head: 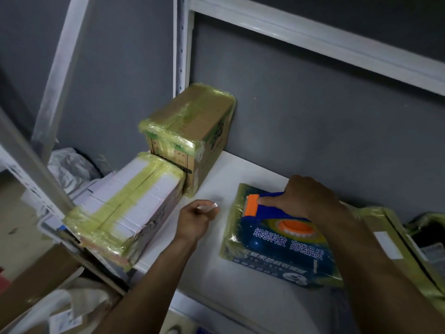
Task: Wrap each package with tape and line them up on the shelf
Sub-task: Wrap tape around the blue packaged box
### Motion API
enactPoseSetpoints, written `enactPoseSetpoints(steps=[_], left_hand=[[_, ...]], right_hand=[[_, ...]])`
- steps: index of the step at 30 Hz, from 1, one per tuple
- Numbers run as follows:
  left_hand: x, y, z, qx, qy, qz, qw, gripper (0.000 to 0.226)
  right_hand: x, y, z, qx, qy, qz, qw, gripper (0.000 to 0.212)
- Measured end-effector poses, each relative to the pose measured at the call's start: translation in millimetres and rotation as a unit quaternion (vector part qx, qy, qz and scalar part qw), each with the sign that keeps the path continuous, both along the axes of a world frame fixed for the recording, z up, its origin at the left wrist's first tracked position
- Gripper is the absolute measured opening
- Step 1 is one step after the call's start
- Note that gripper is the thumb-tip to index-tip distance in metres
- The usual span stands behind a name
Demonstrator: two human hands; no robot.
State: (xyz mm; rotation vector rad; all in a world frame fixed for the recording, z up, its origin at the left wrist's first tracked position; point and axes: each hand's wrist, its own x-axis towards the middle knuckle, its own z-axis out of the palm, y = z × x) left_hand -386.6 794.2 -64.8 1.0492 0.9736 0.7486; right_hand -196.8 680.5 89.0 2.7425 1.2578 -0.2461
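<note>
Counted four packages on the white shelf [212, 280], all bound in glossy yellowish-clear tape.

1. Flat blue package [277, 247], printed "纸领科技 高端品质" in pale blue. Lay near the shelf's front edge, right of middle. Smaller print below too blurred to read.
2. Brown corrugated carton [192, 121]. Stood in the rear left corner. Green side print illegible.
3. White carton [130, 203]. Lay along the left edge, just in front of the brown one.
4. Brown carton [390, 237] with a white label, at the right edge.

One tape dispenser [269, 208], blue plastic with orange blade end and orange hub. Rested on the blue package's rear part.

Right hand [310, 198]: gripped the dispenser, fingers curled over it, forefinger stretched toward the orange end.

Left hand [195, 220]: hovered over bare shelf between white carton and blue package, fingers curled, thumb and forefinger pinched on a small clear scrap [209, 207], possibly tape.
</note>
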Motion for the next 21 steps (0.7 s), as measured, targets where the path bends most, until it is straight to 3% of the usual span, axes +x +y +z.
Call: enactPoseSetpoints(steps=[3,8,11,12,15,16,17,18,20,21], left_hand=[[5,-11,-3,-0.016,-0.041,-0.012,0.999,0.024],[19,-26,-10,-0.062,-0.031,-0.027,0.997,0.018],[18,-29,-8,-0.020,0.034,-0.035,0.999,0.017],[17,-29,-9,-0.005,0.054,-0.045,0.997,0.025],[12,-24,-6,0.026,0.095,-0.079,0.992,0.085],[11,-21,-5,0.049,0.116,-0.084,0.988,0.095],[9,-20,-3,0.075,0.121,-0.080,0.987,0.090],[10,-19,-2,0.098,0.114,-0.076,0.986,0.070],[7,-24,4,0.110,0.096,-0.100,0.984,0.016],[5,-28,8,0.113,0.083,-0.146,0.979,0.020]], right_hand=[[1,-1,-4,0.004,-0.006,-0.003,1.000,0.082],[-1,-8,-13,0.051,-0.035,0.020,0.998,0.082],[-5,-10,-18,0.099,-0.052,0.032,0.993,0.082],[-6,-11,-18,0.110,-0.055,0.034,0.992,0.082],[-7,-11,-19,0.152,-0.041,0.030,0.987,0.079],[-6,-11,-19,0.180,-0.031,0.030,0.983,0.074],[-6,-11,-19,0.206,-0.023,0.036,0.978,0.065],[-6,-11,-19,0.227,-0.020,0.047,0.972,0.056],[-7,-10,-19,0.251,-0.023,0.066,0.965,0.045],[-7,-11,-19,0.259,-0.031,0.071,0.963,0.046]])
